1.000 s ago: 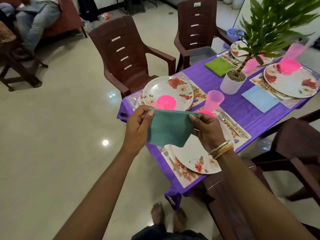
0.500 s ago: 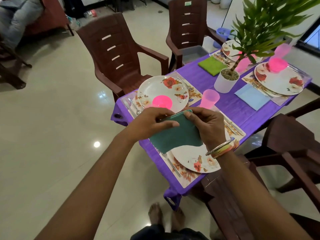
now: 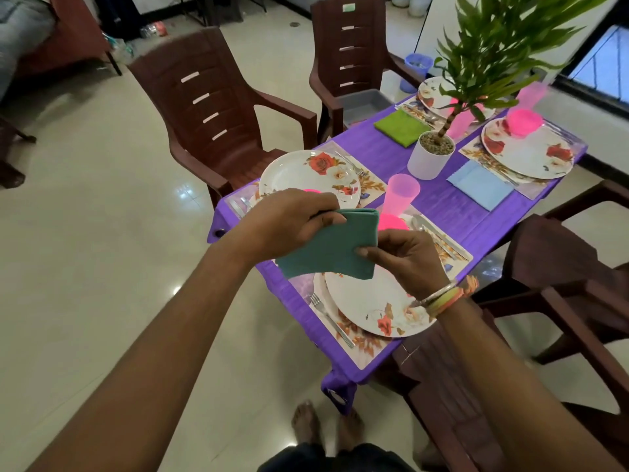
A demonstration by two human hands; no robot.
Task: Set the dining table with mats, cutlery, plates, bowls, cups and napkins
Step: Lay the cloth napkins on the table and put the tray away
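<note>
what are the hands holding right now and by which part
Both hold one folded teal cloth napkin: the left hand grips its upper left edge, and the right hand pinches its right edge.

Both my bare forearms reach in from the bottom corners and meet at the centre of the frame. My left hand (image 3: 289,223), knuckles up, pinches the top edge of a folded cloth (image 3: 326,255). My right hand (image 3: 406,258), bangles (image 3: 439,299) at its wrist, pinches the cloth's right side with curled fingers.
</note>
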